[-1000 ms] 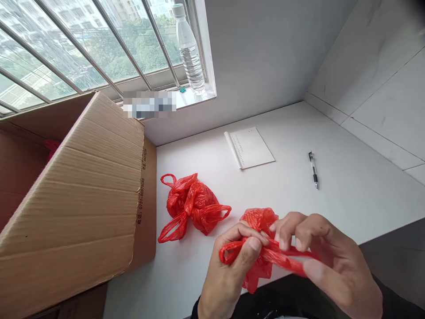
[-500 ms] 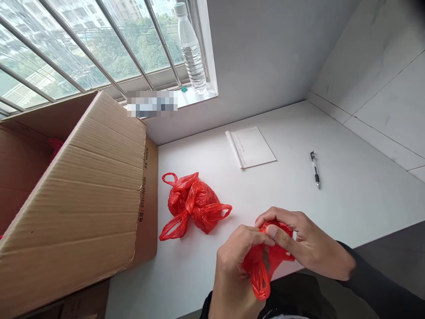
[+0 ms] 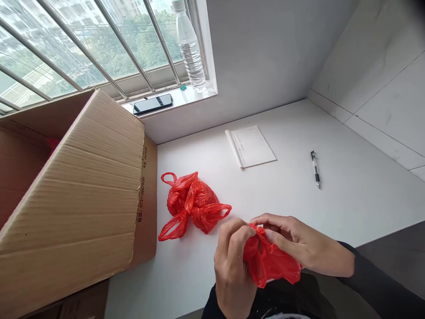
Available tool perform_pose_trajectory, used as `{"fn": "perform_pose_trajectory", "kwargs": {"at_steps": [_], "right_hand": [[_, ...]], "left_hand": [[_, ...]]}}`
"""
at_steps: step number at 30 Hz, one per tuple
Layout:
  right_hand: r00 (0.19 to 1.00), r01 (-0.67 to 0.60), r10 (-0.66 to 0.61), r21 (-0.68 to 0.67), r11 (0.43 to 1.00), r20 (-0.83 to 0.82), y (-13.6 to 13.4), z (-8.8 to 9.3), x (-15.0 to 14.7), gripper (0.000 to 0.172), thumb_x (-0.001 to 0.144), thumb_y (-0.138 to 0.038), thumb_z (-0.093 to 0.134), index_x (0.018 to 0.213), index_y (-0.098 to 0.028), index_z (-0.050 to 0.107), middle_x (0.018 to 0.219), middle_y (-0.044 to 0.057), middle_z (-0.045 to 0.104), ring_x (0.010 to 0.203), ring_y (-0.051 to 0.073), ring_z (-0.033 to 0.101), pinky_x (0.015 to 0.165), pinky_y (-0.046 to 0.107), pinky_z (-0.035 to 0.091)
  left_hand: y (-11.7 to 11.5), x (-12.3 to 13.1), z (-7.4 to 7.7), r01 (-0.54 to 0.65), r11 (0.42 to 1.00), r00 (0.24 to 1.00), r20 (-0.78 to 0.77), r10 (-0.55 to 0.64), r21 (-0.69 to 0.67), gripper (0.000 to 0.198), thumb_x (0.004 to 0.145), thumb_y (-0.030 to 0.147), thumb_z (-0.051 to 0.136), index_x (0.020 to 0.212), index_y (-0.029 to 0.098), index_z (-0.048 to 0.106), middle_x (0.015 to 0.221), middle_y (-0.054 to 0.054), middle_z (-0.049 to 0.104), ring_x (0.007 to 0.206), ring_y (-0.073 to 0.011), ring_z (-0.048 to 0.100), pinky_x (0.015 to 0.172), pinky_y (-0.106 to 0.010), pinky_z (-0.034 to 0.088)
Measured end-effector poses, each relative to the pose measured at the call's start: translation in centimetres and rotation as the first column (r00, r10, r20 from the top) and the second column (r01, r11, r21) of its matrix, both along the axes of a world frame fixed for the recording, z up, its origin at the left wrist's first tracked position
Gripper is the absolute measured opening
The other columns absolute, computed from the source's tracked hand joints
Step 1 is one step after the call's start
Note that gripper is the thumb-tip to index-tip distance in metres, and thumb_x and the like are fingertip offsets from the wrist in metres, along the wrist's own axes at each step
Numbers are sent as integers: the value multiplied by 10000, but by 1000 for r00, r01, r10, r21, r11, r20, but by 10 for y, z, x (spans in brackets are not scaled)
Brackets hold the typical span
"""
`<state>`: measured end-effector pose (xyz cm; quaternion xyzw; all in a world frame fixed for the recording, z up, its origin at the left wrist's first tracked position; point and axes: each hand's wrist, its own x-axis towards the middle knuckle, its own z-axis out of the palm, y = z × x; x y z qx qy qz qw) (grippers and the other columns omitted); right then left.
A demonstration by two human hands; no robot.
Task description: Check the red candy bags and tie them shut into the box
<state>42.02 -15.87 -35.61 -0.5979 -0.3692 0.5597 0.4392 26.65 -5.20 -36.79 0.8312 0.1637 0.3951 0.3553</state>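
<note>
Between my two hands is a red plastic bag (image 3: 277,261), bunched and twisted near its top, held just over the table's front edge. My left hand (image 3: 234,259) has its fingers curled around the bag's left side. My right hand (image 3: 295,239) pinches the gathered plastic from the other side. One handle loop of the bag hangs down between the hands. Left of them on the table lie knotted red plastic bags (image 3: 195,201), their loops sticking out; what they contain is hidden.
A large open cardboard box (image 3: 83,190) stands on the left, with something red inside. A notepad (image 3: 254,146) and a pen (image 3: 315,170) lie on the white table (image 3: 348,146). On the windowsill are a water bottle (image 3: 191,57) and a phone (image 3: 152,104).
My fingers have shifted on the bag's gathered top, and my right hand has moved slightly lower. The bag's lower part now spreads further right. The knotted bags have stayed put.
</note>
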Motion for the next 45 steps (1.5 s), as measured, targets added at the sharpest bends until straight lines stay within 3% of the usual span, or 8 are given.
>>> {"fn": "perform_pose_trajectory", "kwargs": {"at_steps": [8,14,19,27,32,36,41,45], "right_hand": [[995,97,-98,25,995,37,1,6,1,268,1049,-490,436,997,-245,531,962,11,549,859,164,507,792,316,472],[963,239,-244,60,969,110,-1,5,-3,213,1053,-480,422,1008,-275,456,1272,59,524,1152,220,550,886,381,528],[913,288,-317,142,947,257,-2,3,-5,188,1050,-443,445,987,-268,474,936,7,526,830,172,559,767,344,515],[860,386,-420,168,907,290,-6,-5,2,189,1017,-452,539,994,-265,525,908,-5,534,824,154,559,764,287,508],[908,408,-411,50,912,81,-4,-1,-4,529,986,-549,547,1397,-288,338,1064,50,650,982,215,668,912,408,561],[946,267,-258,-22,963,198,-7,4,-16,891,898,-503,701,1576,-324,151,1244,87,643,1215,263,625,1048,471,513],[893,318,-316,48,947,319,-14,0,-18,492,980,-432,585,1449,-351,460,1091,27,674,1044,204,677,942,374,576],[817,455,-479,152,877,320,-18,-3,-11,357,961,-478,622,1269,-296,632,1221,61,688,1071,216,680,900,310,591]], "left_hand": [[3,0,-2,77,995,997,-12,-78,-64,261,872,-27,576,1017,189,548,858,-10,570,732,-107,543,610,-200,461],[5,-5,-1,147,986,983,-104,-155,-80,446,890,-20,577,1271,212,568,1041,-58,668,915,-137,658,785,-216,548],[2,-17,-6,152,981,961,-214,-176,-123,586,964,27,509,1503,253,465,1211,-96,624,1090,-155,648,913,-231,545],[-6,-34,-18,-11,978,974,-224,-37,-209,513,1010,128,490,1491,301,525,1100,-81,677,987,-203,624,859,-322,513],[-4,-34,-16,-17,956,980,-192,-41,-292,419,1007,142,514,1389,277,620,1058,-71,695,1003,-204,652,814,-289,537],[-8,-29,-13,-43,931,981,-191,-29,-361,395,988,187,567,1365,291,621,1173,-86,682,1045,-221,656,769,-287,557],[-13,-30,-7,-126,872,979,-200,33,-473,380,959,272,615,1336,300,644,1194,-92,666,1004,-224,655,814,-319,546],[-8,-37,0,-296,712,955,-208,211,-637,178,931,369,663,1055,251,712,990,-33,687,905,-188,651,804,-266,528]]}}
